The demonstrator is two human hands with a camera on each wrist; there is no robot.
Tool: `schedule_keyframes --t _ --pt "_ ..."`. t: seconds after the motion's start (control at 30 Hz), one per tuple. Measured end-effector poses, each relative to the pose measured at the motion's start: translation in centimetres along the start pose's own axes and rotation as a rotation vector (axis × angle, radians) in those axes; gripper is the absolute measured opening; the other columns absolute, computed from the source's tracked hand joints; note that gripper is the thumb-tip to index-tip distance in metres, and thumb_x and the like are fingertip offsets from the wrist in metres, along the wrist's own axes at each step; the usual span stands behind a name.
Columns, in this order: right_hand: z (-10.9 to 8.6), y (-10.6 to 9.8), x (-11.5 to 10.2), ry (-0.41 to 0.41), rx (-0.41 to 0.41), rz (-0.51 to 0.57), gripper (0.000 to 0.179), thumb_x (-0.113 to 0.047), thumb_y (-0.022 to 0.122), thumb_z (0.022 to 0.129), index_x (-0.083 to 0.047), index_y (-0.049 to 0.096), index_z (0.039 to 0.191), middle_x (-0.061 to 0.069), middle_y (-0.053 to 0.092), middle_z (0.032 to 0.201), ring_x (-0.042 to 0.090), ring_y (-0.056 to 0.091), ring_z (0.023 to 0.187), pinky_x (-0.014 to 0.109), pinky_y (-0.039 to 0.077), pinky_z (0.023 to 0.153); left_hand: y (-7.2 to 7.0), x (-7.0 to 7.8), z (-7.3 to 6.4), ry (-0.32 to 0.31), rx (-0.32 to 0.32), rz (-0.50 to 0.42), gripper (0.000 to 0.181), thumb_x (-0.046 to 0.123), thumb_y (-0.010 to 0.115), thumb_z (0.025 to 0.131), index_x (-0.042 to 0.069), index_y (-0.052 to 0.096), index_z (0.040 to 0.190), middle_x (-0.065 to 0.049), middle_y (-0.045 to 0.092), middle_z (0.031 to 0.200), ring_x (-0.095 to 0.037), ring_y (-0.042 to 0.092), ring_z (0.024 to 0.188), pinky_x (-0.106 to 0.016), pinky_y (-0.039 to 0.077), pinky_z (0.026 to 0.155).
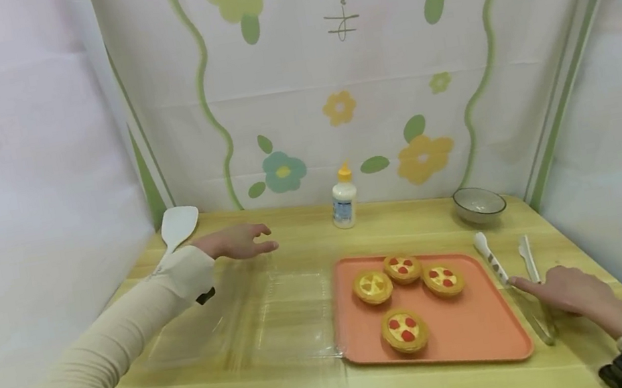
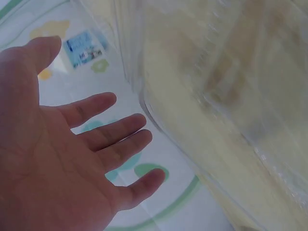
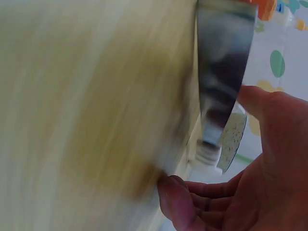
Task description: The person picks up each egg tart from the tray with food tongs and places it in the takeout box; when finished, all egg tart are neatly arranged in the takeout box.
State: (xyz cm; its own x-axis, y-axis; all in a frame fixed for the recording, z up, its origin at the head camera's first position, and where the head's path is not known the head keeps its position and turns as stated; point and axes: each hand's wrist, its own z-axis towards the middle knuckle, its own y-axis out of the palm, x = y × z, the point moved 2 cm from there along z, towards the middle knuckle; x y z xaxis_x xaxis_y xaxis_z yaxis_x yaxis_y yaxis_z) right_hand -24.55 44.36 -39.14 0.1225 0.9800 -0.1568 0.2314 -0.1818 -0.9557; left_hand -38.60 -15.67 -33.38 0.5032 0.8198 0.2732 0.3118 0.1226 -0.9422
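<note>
My left hand (image 1: 239, 241) is over the table beyond a clear plastic clamshell box (image 1: 293, 315), fingers spread, holding nothing. In the left wrist view its palm (image 2: 57, 159) faces the camera and the box's clear wall (image 2: 159, 110) is beside the fingertips. My right hand (image 1: 573, 289) is at a pair of metal tongs (image 1: 542, 327) with white tips, right of a coral tray (image 1: 479, 330). In the right wrist view the thumb (image 3: 252, 98) is by one metal arm (image 3: 224, 62), the other fingers (image 3: 173, 197) loosely bent across a gap.
Several egg tarts (image 1: 404, 330) sit on the tray. A glue-type bottle (image 1: 344, 201) with an orange cap stands at the back. A small bowl (image 1: 479, 205) is at the back right, a white spatula (image 1: 178, 225) at the back left. Printed cloth (image 1: 294, 88) walls the table.
</note>
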Motion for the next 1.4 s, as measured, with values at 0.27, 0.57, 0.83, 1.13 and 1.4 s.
schedule_keyframes --t 0.27,0.57,0.83,1.13,1.4 --pt "0.7 0.3 -1.9 -0.022 0.088 0.069 0.081 -0.07 0.033 0.095 0.006 0.056 0.082 0.014 0.057 0.074 0.025 0.053 0.063 0.037 0.041 0.053 1.2 0.6 1.2 0.072 0.051 0.067 0.051 0.043 0.05 0.101 0.002 0.054 0.131 -0.017 0.065 0.118 -0.03 0.062 0.108 -0.046 0.049 0.092" --pt "1.3 0.2 -2.6 0.019 0.11 0.119 0.066 -0.063 0.055 0.088 0.002 0.05 0.08 0.013 0.052 0.072 0.025 0.052 0.061 0.036 0.041 0.051 1.8 0.3 0.9 0.144 0.095 0.008 0.029 0.024 0.051 0.102 0.003 0.063 0.118 -0.012 0.067 0.111 -0.027 0.064 0.101 -0.043 0.051 0.088" --pt "0.7 -0.5 -4.1 -0.118 0.253 0.186 0.051 -0.045 0.063 0.089 0.004 0.051 0.086 0.008 0.049 0.067 0.02 0.047 0.055 0.034 0.039 0.048 2.6 -0.8 0.6 0.122 0.127 0.008 0.025 0.023 0.051 0.102 0.007 0.065 0.089 0.0 0.059 0.078 -0.014 0.053 0.07 -0.034 0.046 0.068" --pt "-3.3 -3.0 -10.3 -0.447 0.35 0.243 0.049 -0.037 0.074 0.086 0.003 0.058 0.111 0.002 0.055 0.077 0.01 0.048 0.063 0.027 0.041 0.053 3.3 -1.1 0.6 0.042 0.137 -0.068 0.038 0.029 0.049 0.103 0.012 0.052 0.069 0.003 0.047 0.063 -0.01 0.041 0.055 -0.027 0.038 0.056" --pt "-6.6 -2.7 -11.7 -0.771 0.242 0.201 0.032 -0.029 0.076 0.086 -0.009 0.059 0.105 -0.016 0.053 0.069 -0.003 0.044 0.054 0.021 0.04 0.05 3.5 -1.1 0.3 0.037 0.219 -0.036 0.041 0.03 0.05 0.102 0.016 0.046 0.064 0.004 0.044 0.059 -0.01 0.039 0.052 -0.027 0.035 0.054"
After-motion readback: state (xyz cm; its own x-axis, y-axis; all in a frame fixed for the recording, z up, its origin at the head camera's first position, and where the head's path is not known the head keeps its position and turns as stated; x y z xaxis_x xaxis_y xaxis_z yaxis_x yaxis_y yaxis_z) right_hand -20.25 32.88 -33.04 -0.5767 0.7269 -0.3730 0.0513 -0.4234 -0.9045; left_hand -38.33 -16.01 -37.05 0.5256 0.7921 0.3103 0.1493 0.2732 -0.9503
